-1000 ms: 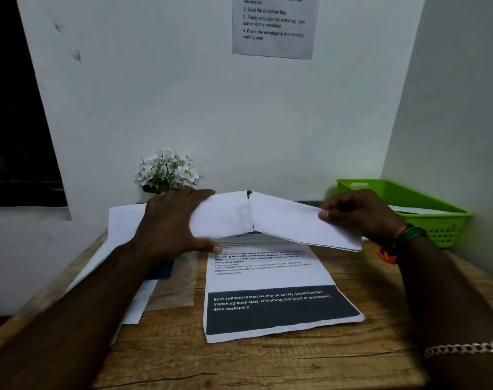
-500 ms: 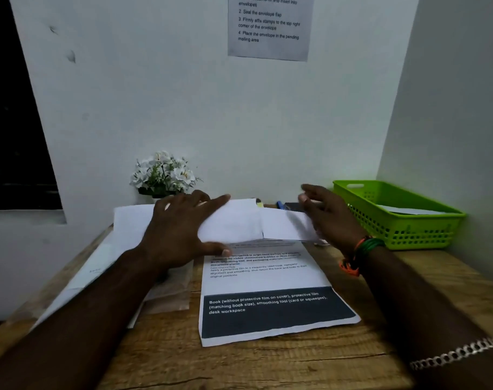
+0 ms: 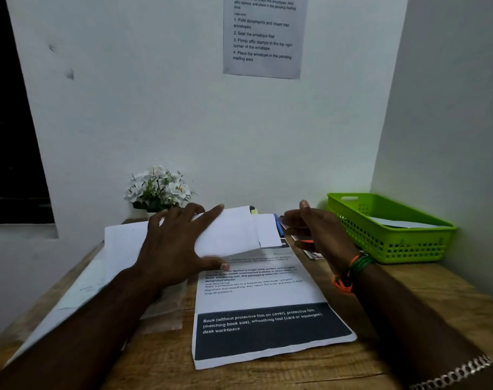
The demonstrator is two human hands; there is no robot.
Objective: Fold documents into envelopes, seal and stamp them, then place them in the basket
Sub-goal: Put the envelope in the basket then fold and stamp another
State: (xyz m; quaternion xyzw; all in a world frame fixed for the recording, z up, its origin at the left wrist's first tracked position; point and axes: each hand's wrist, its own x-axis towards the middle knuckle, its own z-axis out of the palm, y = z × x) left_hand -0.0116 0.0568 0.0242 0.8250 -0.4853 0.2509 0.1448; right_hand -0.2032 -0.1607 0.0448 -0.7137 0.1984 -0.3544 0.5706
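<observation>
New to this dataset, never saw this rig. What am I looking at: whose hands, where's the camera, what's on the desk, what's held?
No machine here: a person works with bare hands, and the single picture comes from a camera worn on the head, looking forward and down.

The left hand holds a white envelope, fingers on top and thumb underneath, with a folded document sticking out of its right end. The right hand is open beside that end, holding nothing.

On the wooden desk lie a printed sheet, loose white papers on the left, white flowers at the back and a green basket on the right with something white inside. A sheet listing the steps hangs on the wall.
</observation>
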